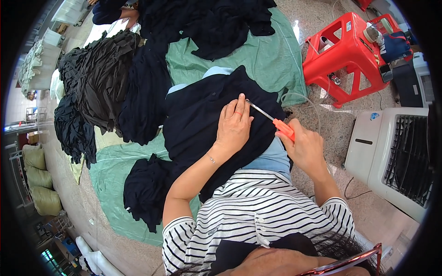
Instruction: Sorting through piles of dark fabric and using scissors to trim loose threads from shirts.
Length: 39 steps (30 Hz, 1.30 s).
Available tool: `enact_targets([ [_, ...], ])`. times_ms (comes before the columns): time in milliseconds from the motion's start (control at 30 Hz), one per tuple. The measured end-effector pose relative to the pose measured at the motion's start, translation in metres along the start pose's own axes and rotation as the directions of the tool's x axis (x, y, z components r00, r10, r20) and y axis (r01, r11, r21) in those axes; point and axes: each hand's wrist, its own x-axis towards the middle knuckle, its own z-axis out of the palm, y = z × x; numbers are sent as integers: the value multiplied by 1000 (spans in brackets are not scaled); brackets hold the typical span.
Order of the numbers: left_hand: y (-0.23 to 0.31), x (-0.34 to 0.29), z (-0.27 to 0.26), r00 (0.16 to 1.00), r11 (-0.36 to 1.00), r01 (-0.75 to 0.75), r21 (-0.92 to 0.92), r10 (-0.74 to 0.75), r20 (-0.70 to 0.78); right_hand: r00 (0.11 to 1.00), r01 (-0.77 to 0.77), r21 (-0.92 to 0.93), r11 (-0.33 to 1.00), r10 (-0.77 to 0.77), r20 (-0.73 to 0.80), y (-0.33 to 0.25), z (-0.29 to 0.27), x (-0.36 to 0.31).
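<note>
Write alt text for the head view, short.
Seen from above, a person in a striped shirt presses the left hand flat on a dark navy garment in their lap while the right hand holds orange-handled snips to the cloth. Piles of dark garments lie on a green sheet; a red plastic stool stands to the right.

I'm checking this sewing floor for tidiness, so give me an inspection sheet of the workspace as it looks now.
Surface: green tarp spread on a speckled stone floor.
Job's things: dark navy garment lies over the person's lap; orange-handled thread snips, blade on the fabric.
Clutter: heaps of dark garments on the tarp; red plastic stool carrying small items.
Hands: left hand flat on the garment; right hand grips the snips.
Cables: thin cord loops across the floor by the stool.
Surroundings: white air cooler at right; stuffed sacks at left.
</note>
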Motion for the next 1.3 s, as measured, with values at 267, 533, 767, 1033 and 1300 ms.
enact_targets([
  [267,2,4,-3,1000,1000,10,-11,-10,-15,997,-49,-27,998,51,62,2,7,8],
  [533,-71,31,-52,837,889,260,-377,-402,-371,995,-40,110,993,50,-86,2,9,13],
  [767,-108,22,-37,848,505,529,-682,-350,398,999,-13,168,986,18,-33,-5,12,19],
  [1033,-71,15,-50,889,626,378,-682,-450,80,994,108,218,970,-109,-4,-16,0,12],
  [1300,-60,7,-48,867,631,404,-662,-494,58,989,132,108,985,-139,53,-24,-5,4],
])
